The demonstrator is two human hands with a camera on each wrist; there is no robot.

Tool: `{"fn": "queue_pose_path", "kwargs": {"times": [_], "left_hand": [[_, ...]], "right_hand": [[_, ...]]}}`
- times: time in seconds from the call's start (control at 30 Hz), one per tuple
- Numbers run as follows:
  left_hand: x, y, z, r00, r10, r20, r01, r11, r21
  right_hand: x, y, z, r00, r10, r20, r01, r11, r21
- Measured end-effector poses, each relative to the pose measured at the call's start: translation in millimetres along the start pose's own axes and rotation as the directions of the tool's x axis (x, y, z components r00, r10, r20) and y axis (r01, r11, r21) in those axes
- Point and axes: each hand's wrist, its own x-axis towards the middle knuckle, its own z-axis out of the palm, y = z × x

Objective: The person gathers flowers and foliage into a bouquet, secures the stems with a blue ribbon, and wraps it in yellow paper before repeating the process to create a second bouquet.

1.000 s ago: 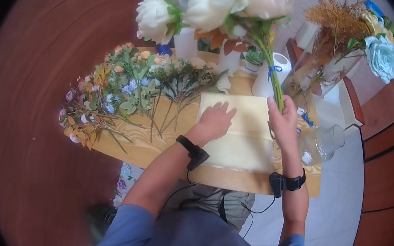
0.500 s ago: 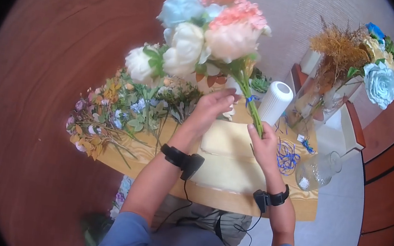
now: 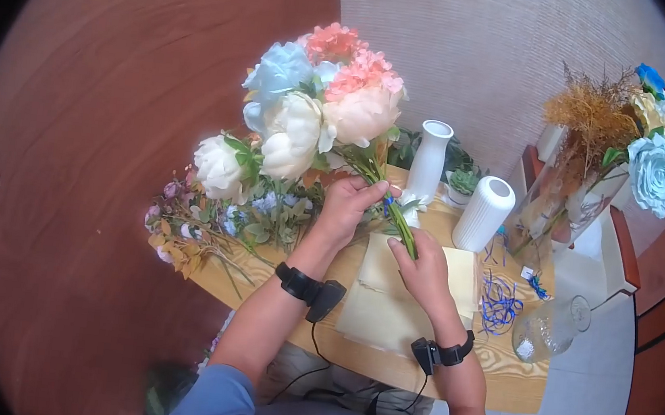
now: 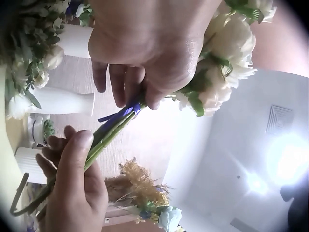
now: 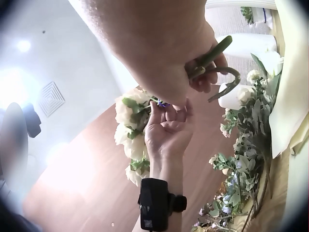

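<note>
A bouquet of large artificial flowers [image 3: 295, 135], in white, pale blue, blush and coral, is held tilted over the table by both hands. Its green stems [image 4: 104, 140] are bound with a blue ribbon [image 4: 133, 110]. Just at the tie, my left hand [image 3: 344, 213] grips the stems below the blooms, thumb and fingers pinching them. Lower down, my right hand [image 3: 426, 278] has its fingers wrapped round the stem ends. One bent stem end [image 5: 227, 79] sticks out past the right hand in the right wrist view. Cream paper sheets [image 3: 386, 314] lie beneath the hands.
Loose floral sprays [image 3: 201, 226] cover the table's left side. White vases [image 3: 431, 157] and a small potted succulent [image 3: 462, 181] stand behind. On the right are tangled blue ribbon [image 3: 500, 305], a glass jar [image 3: 550, 332] and a tall clear vase [image 3: 539, 205] with dried and blue flowers.
My left hand has risen from the paper and taken hold of the stems at the tie. The bouquet and right hand have moved lower and to the left. The head view has tilted upward.
</note>
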Motion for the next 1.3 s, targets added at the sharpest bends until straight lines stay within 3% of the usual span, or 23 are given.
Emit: {"fn": "queue_pose_path", "kwargs": {"times": [0.13,0.27,0.43,0.5,0.53,0.6,0.63,0.67,0.7,0.8,1.1,1.3], "left_hand": [[-4.6,-6.8,6.9,0.995,-0.019,-0.097,0.027,0.996,0.089],[-9.7,-6.6,13.4,0.987,0.001,-0.163,0.038,0.971,0.237],[-15.3,3.0,15.8,0.994,-0.04,-0.104,0.062,0.975,0.213],[-18.1,4.3,11.7,0.998,-0.048,-0.05,0.056,0.984,0.17],[-19.3,3.0,8.0,0.998,-0.057,-0.002,0.057,0.993,0.1],[-21.4,0.2,2.9,0.997,-0.062,0.047,0.061,0.998,0.029],[-22.4,-0.8,0.8,0.995,-0.062,0.074,0.054,0.993,0.103],[-23.5,-1.5,-1.1,0.993,-0.063,0.098,0.045,0.983,0.176],[-24.7,-0.8,-1.9,0.994,-0.063,0.093,0.045,0.983,0.176],[-25.1,0.9,-7.0,0.991,-0.086,0.1,0.061,0.97,0.234],[-26.0,-2.8,-3.5,0.989,-0.134,0.056,0.118,0.966,0.228],[-22.6,-13.5,-7.6,0.995,-0.074,0.065,0.057,0.971,0.233]], "right_hand": [[-3.3,-3.8,5.5,0.999,-0.017,-0.039,0.016,1.0,-0.006],[-7.1,2.4,9.9,0.994,0.079,0.074,-0.089,0.986,0.142],[-9.0,13.0,9.1,0.975,0.101,0.199,-0.161,0.936,0.314],[-9.2,17.8,10.1,0.943,0.129,0.306,-0.279,0.808,0.519],[-9.0,14.7,7.2,0.944,0.129,0.305,-0.279,0.807,0.521],[-8.8,4.4,-1.7,0.841,0.179,0.511,-0.532,0.447,0.718],[-8.8,3.1,-2.6,0.841,0.179,0.511,-0.532,0.448,0.719],[-8.9,1.9,-2.7,0.821,0.159,0.548,-0.565,0.364,0.74],[-9.0,0.3,-2.2,0.8,0.134,0.585,-0.597,0.278,0.753],[-7.9,-0.4,-4.9,0.769,0.119,0.628,-0.638,0.174,0.75],[-6.0,-0.7,-4.5,0.75,0.095,0.655,-0.66,0.041,0.75],[-7.7,-1.7,-2.6,0.74,0.119,0.662,-0.671,0.085,0.736]]}}
